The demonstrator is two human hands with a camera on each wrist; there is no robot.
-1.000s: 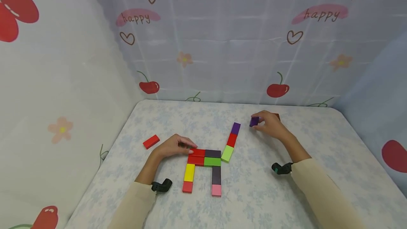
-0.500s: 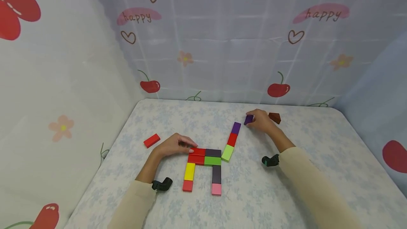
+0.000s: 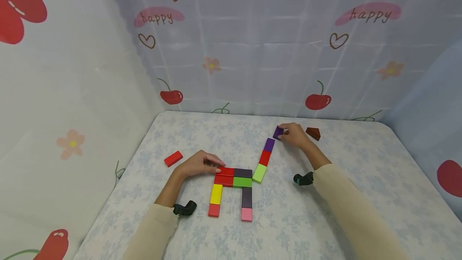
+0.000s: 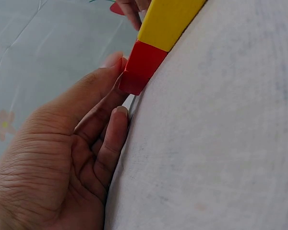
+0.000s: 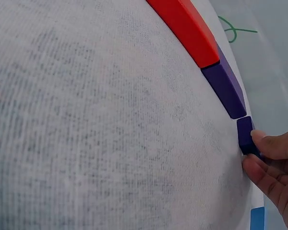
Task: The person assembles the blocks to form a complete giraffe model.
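Observation:
My left hand [image 3: 196,164] has its thumb and fingers around the left end of the upper red block [image 3: 226,171]. That block lies against a lower red block [image 3: 223,181], a dark block [image 3: 243,173] and a green block [image 3: 242,182]. At the back, my right hand [image 3: 294,135] pinches a dark purple block [image 3: 278,132] between thumb and fingers. In the right wrist view, this purple block [image 5: 245,135] sits just past the end of another purple block [image 5: 225,91], a thin gap between them. A slanted row holds that purple block [image 3: 269,145], a red block [image 3: 264,157] and a lime block [image 3: 259,173].
Yellow [image 3: 216,194] and red [image 3: 213,210] blocks form one strip toward the front; dark [image 3: 247,197] and pink [image 3: 247,214] ones form another. A loose red block [image 3: 173,158] lies left, a brown piece [image 3: 313,133] back right. A blue piece [image 5: 257,218] shows in the right wrist view.
My right hand has carried the purple block leftward to the far end of the slanted row, uncovering the brown piece. The left hand has stayed in place.

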